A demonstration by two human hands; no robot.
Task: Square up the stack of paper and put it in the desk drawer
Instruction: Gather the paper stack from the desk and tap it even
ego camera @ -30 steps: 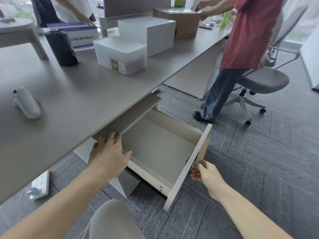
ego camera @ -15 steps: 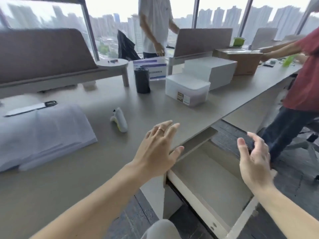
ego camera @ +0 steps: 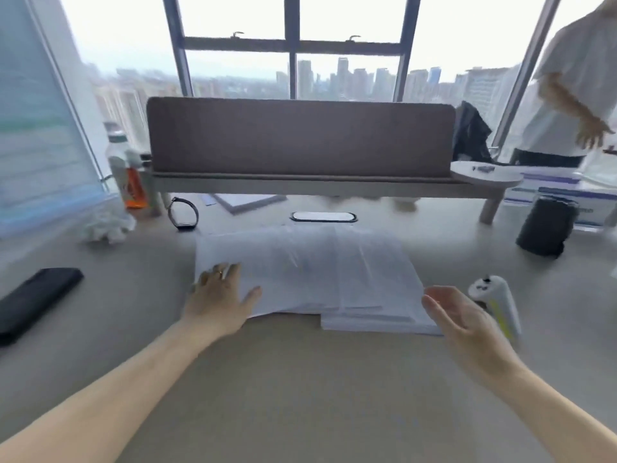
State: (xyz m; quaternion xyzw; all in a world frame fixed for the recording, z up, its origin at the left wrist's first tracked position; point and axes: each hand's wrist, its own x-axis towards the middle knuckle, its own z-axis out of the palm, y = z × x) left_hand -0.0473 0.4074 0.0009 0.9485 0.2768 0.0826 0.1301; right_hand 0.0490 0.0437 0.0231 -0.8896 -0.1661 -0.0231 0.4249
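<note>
A loose, fanned stack of white paper (ego camera: 310, 272) lies on the beige desk (ego camera: 300, 379) straight ahead, its sheets slid apart and its edges uneven. My left hand (ego camera: 217, 299) rests flat on the stack's near left corner, fingers spread. My right hand (ego camera: 467, 325) hovers open, palm turned inward, just beside the stack's near right corner. It does not touch the paper. The drawer is out of view.
A white and yellow controller (ego camera: 497, 302) lies right behind my right hand. A black phone (ego camera: 33, 302) sits at the left, a black cup (ego camera: 544, 228) at the right. Crumpled tissue (ego camera: 107, 225), a bottle (ego camera: 127, 172), a watch (ego camera: 182, 212) and a divider panel (ego camera: 297, 138) stand behind. A person (ego camera: 567, 91) stands far right.
My view has swung left from the open drawer to the paper. Both hands have left the drawer and moved to the stack; the left one now lies on it.
</note>
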